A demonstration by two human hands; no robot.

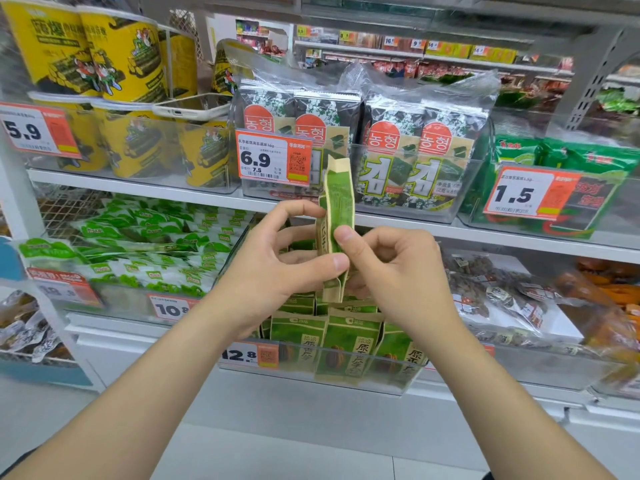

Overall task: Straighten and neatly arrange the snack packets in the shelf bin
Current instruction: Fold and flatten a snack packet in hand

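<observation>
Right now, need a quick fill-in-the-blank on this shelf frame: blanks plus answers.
1. The packet pinched by the left hand and right hand is mainly ____ in colour.
2. It is held above the clear bin, whose price tag reads ____.
3. The canisters on the upper shelf are ____.
4. The shelf tag in front of the seaweed packs reads ____.

Missing words: green; 12.8; yellow; 6.9

On the far upper shelf, the left price tag (pixel 26 131) is showing 5.9, the middle tag (pixel 270 157) 6.9 above 7.5, the right tag (pixel 523 194) 1.5. The seaweed packs (pixel 415 161) are displaying Korean 김. Nearer, a lower tag (pixel 171 308) is reading 10.8, and the shelf bin (pixel 408 379) is carrying a 12.8 tag (pixel 249 355).
</observation>
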